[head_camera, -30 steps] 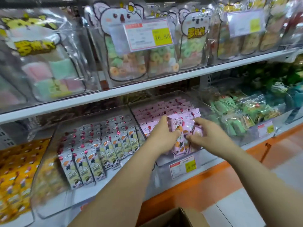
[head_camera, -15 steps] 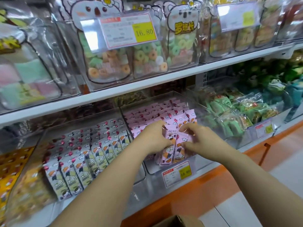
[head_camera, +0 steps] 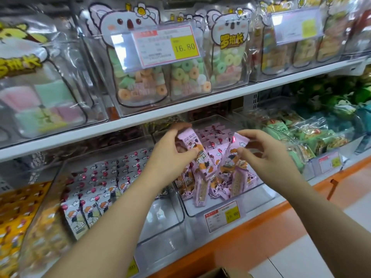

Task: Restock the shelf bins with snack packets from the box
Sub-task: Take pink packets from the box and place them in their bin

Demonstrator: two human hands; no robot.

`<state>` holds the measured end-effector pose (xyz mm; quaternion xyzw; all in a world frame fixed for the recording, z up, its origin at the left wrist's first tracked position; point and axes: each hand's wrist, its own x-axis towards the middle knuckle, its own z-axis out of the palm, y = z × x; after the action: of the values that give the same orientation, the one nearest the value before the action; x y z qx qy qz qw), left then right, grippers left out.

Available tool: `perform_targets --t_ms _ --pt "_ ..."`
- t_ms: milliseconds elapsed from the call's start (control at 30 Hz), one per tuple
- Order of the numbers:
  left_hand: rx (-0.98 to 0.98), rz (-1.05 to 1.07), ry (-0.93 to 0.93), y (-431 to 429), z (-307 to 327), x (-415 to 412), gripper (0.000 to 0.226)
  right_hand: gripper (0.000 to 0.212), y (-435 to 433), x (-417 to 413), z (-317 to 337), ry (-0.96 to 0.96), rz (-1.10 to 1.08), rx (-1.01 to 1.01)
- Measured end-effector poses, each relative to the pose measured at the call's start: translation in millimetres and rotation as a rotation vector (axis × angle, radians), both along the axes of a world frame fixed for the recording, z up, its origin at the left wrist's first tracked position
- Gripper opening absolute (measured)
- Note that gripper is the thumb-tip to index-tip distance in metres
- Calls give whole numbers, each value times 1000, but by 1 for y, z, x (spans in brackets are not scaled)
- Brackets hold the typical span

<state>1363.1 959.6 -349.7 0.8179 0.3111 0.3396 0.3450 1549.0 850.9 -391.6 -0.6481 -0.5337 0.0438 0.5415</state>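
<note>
Your left hand [head_camera: 170,157] grips one pink packet [head_camera: 189,144] and your right hand [head_camera: 267,155] pinches a second pink packet [head_camera: 233,150] above the centre-frame clear bin [head_camera: 218,206]; they look light, crinkly and probably slippery, so pinch their long edges gently.

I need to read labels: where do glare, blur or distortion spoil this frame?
Head view: glare whitens the left of the plastic-sleeved 16.80 price tag and the upper-right tag; head view: the white shelf edge bows, wide-angle; head view: far-left orange packets smear, pink snack packets look sharper.
</note>
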Motion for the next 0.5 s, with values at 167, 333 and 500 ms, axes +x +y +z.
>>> perform_targets --t_ms 167,333,500 --pt "-139 76 -243 -7 -11 -5 29 40 -1 4 -2 166 -6 47" --pt "-192 30 -138 -7 -15 2 20 38 -1 -4 3 351 116 45" --pt "-165 -106 44 -5 -16 4 24 38 -1 -10 11 521 174 78"
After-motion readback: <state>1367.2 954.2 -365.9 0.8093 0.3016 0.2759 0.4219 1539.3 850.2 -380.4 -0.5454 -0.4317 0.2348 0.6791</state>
